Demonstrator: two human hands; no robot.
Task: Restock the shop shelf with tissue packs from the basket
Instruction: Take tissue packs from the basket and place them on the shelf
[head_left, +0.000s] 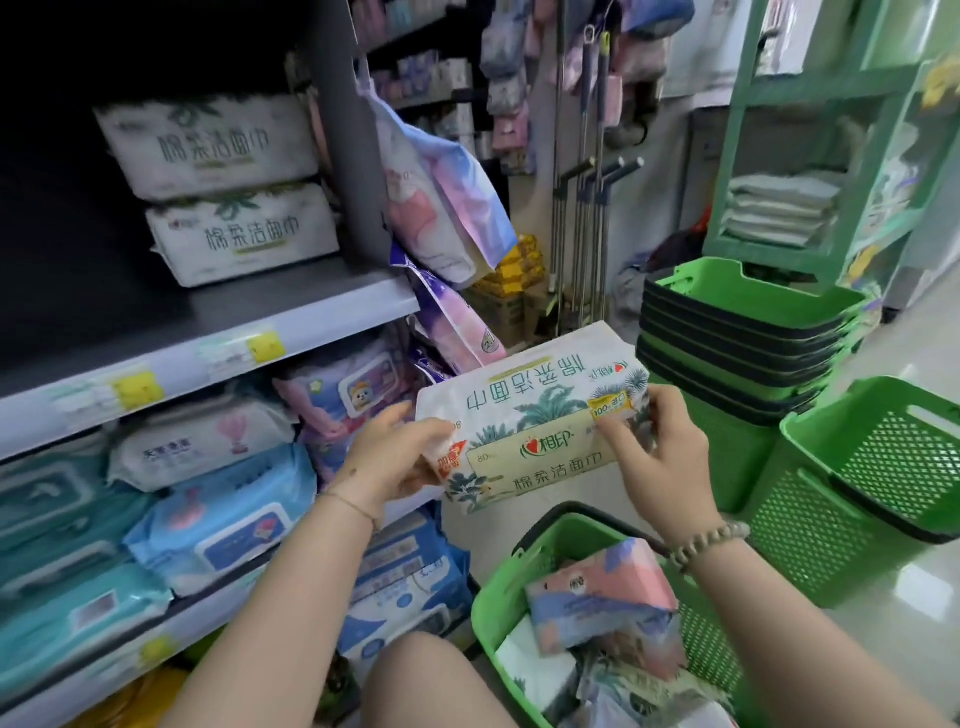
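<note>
Left hand and right hand grip the ends of a soft, crinkly rectangular tissue pack above a green plastic mesh basket.

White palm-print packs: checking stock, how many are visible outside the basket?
3: two stacked on the upper shelf, one held by the left hand and right hand.

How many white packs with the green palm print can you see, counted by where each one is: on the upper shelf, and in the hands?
On the upper shelf: 2, a top pack stacked on a lower pack.
In the hands: 1, the held pack, gripped by the left hand and right hand.
Total: 3
</note>
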